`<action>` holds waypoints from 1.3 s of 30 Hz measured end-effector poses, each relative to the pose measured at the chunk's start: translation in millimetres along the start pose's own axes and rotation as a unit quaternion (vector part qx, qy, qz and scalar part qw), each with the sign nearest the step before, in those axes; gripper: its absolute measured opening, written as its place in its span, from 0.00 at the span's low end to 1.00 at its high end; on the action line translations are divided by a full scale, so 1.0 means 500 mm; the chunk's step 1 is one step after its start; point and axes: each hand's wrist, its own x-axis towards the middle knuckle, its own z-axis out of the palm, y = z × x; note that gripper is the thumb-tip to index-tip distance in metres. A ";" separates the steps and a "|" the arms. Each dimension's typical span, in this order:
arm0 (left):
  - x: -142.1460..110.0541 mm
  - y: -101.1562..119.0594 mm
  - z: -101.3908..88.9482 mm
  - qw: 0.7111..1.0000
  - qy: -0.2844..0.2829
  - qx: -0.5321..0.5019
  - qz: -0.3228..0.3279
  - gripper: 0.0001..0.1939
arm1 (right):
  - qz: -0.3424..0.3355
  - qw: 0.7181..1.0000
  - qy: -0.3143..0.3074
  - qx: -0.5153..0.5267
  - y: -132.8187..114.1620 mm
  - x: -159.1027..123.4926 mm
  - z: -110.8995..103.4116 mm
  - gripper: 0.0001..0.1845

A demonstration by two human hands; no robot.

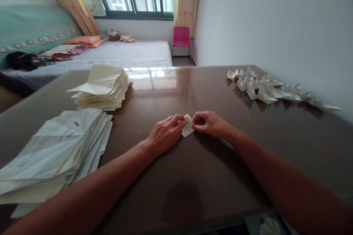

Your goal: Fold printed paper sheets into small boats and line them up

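A small piece of folded paper (188, 127), whitish with faint print, is between my two hands near the middle of the table. My left hand (168, 131) pinches its left side, fingers curled over the edge. On the right side, my right hand (210, 123) grips the paper's edge between thumb and fingertips. The fingertips hide parts of both edges, so I cannot make out every fold. Both forearms reach in from the lower corners, and the left one passes in front of a stack of printed sheets (59, 139).
A second stack of cream sheets (100, 86) stands behind the printed one. Several folded paper pieces (264, 86) cluster at the far right, near the wall. The glossy brown table (154, 187) reflects the window. Beyond are a bed (138, 52) and a pink chair (181, 36).
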 end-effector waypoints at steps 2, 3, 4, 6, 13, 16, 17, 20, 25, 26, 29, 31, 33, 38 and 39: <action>0.003 0.004 0.002 0.999 0.012 0.002 -0.031 0.16 | -0.010 1.000 0.003 -0.023 0.000 -0.001 0.001 0.04; 0.004 0.005 0.003 0.999 0.012 0.004 -0.046 0.18 | -0.016 0.999 0.008 -0.042 0.000 -0.002 0.002 0.04; 0.006 0.005 0.004 0.998 0.006 0.005 -0.057 0.19 | -0.021 0.998 0.016 -0.065 0.000 -0.003 0.002 0.06; 0.009 0.003 0.006 0.997 -0.014 0.001 -0.072 0.19 | -0.030 0.992 0.041 -0.117 -0.001 -0.004 0.004 0.09; 0.013 -0.008 0.015 0.993 -0.043 -0.039 -0.104 0.22 | -0.006 0.985 0.069 -0.155 0.004 0.006 0.007 0.17; 0.013 -0.007 0.015 0.992 -0.049 -0.045 -0.104 0.24 | 0.003 0.989 0.052 -0.138 0.007 0.015 0.008 0.16; 0.013 -0.006 0.015 0.992 -0.050 -0.045 -0.105 0.24 | 0.006 0.991 0.046 -0.123 0.007 0.017 0.008 0.15; 0.013 -0.003 0.012 0.992 -0.042 -0.043 -0.113 0.27 | -0.004 0.998 0.033 -0.058 0.001 0.015 0.008 0.13; 0.008 0.000 0.001 0.995 -0.019 -0.041 -0.085 0.25 | -0.088 0.995 0.049 0.009 -0.022 -0.001 0.018 0.05; 0.007 -0.001 0.000 0.996 -0.009 -0.041 -0.079 0.23 | -0.106 0.992 0.064 0.010 -0.027 -0.003 0.021 0.05; 0.006 -0.008 -0.003 0.994 0.046 -0.071 -0.071 0.15 | -0.145 0.981 0.126 0.006 -0.035 -0.007 0.026 0.05; 0.008 -0.013 -0.002 0.986 0.082 -0.128 -0.072 0.10 | -0.158 0.974 0.161 0.007 -0.036 -0.005 0.026 0.07; 0.010 -0.016 0.002 0.969 0.112 -0.200 -0.090 0.07 | -0.168 0.968 0.185 0.003 -0.034 -0.003 0.023 0.10; 0.013 -0.012 0.008 0.951 0.114 -0.268 -0.106 0.07 | -0.207 0.961 0.179 -0.025 -0.030 -0.003 0.015 0.06; 0.014 -0.011 0.008 0.956 0.112 -0.254 -0.095 0.07 | -0.212 0.961 0.173 -0.048 -0.029 -0.005 0.013 0.06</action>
